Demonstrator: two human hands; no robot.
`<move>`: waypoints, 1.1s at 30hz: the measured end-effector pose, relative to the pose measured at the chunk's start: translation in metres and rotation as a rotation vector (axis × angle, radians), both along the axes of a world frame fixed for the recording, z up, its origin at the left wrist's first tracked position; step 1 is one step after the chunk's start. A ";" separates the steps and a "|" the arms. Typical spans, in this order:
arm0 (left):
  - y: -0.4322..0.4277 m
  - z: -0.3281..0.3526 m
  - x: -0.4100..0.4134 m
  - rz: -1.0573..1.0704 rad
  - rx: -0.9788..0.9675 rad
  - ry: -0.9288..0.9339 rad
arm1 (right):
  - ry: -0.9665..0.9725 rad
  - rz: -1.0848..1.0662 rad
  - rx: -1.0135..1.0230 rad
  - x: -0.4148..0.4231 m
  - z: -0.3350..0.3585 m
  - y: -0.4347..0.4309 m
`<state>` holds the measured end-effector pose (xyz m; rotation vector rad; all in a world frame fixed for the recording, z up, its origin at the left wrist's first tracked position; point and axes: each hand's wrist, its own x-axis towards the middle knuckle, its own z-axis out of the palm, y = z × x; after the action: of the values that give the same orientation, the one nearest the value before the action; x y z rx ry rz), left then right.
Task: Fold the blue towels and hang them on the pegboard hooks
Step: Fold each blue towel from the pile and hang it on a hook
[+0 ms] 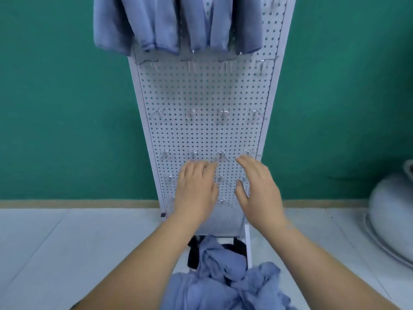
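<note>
A white pegboard [205,95] stands against the green wall, with rows of metal hooks [223,114]. Several folded blue towels [156,25] hang from its top row. A crumpled heap of blue towels [225,280] lies low in front of me, below the board's foot. My left hand [195,189] and my right hand [259,189] hover side by side in front of the lower hook rows, palms facing the board, fingers relaxed and holding nothing.
A pale floor [67,242] runs to a beige skirting strip. A white rounded object [393,211] sits on the floor at the far right. A black frame part [193,253] shows behind the towel heap.
</note>
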<state>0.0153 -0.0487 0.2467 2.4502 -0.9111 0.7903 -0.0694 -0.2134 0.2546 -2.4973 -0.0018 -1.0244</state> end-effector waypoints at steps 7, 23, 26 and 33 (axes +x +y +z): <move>0.054 -0.212 -0.060 -0.033 0.651 0.940 | 1.075 -0.009 -0.128 -0.053 -0.176 0.000; 0.045 -0.280 -0.131 -0.066 0.897 1.273 | 1.451 0.151 -0.123 -0.090 -0.225 0.017; 0.047 -0.266 -0.109 0.014 0.785 1.166 | 1.455 0.143 -0.063 -0.089 -0.223 0.014; 0.044 -0.199 -0.063 -0.061 0.231 1.092 | 1.312 0.243 0.260 -0.077 -0.208 0.022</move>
<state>-0.0473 -0.0047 0.0474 2.4570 -0.6189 -0.6971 -0.1464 -0.1912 0.0464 -2.3647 0.1983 0.7466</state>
